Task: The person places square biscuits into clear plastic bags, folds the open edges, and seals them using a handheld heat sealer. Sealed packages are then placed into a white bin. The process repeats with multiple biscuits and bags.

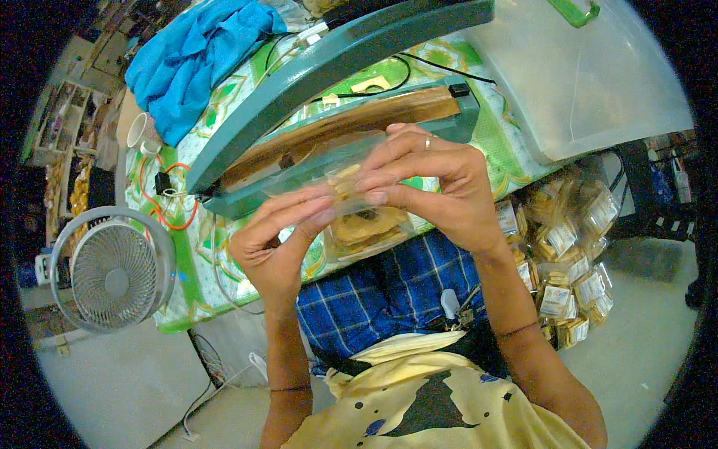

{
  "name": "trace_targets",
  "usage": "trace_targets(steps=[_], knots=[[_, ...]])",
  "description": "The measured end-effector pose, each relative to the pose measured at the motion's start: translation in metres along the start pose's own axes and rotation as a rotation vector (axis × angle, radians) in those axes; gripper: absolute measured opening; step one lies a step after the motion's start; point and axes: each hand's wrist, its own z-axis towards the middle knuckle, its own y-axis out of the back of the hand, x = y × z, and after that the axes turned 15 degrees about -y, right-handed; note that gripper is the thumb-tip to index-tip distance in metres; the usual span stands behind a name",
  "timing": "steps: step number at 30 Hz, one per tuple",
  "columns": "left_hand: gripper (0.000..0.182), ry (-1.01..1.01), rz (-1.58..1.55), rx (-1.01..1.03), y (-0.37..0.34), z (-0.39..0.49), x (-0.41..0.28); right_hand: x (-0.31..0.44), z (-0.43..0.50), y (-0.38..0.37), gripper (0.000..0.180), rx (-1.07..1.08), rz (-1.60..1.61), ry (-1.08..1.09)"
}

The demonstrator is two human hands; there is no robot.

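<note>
My left hand (286, 230) and my right hand (432, 179) pinch a clear plastic bag between their fingertips. Yellowish flat food pieces show through the lower part of the bag (367, 230), which hangs at the table's front edge. Its upper film reaches over the base of a green impulse bag sealer (468, 120), whose brown sealing strip (392, 109) faces up. The sealer's long curved arm (336, 62) is raised behind the strip.
A round grey fan (115, 269) is at the left, near a cup (143, 132) and orange cord. Blue cloth (196, 62) lies at the back left. A translucent plastic bin (583, 84) occupies the back right. Several filled, labelled bags (561, 241) are piled at the right.
</note>
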Motion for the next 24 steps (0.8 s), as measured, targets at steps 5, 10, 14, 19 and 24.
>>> trace_targets(steps=[5,10,14,19,24], knots=[[0.017,-0.080,0.005,-0.023,0.008,0.005,0.003,0.002,0.002,0.001,0.003,-0.042,-0.118,0.045],[0.026,-0.050,-0.220,-0.189,0.001,0.005,0.004,-0.001,-0.001,0.002,0.019,-0.051,-0.047,-0.027],[0.033,0.061,-0.129,-0.094,-0.005,0.007,0.002,-0.004,0.002,-0.013,0.046,-0.172,0.151,-0.082],[0.035,0.033,0.047,-0.075,-0.011,0.005,0.003,0.000,0.001,-0.016,0.040,-0.137,0.310,-0.159],[0.035,-0.031,0.022,-0.058,-0.013,0.002,0.006,-0.009,0.003,-0.001,0.015,-0.037,-0.273,0.084]])
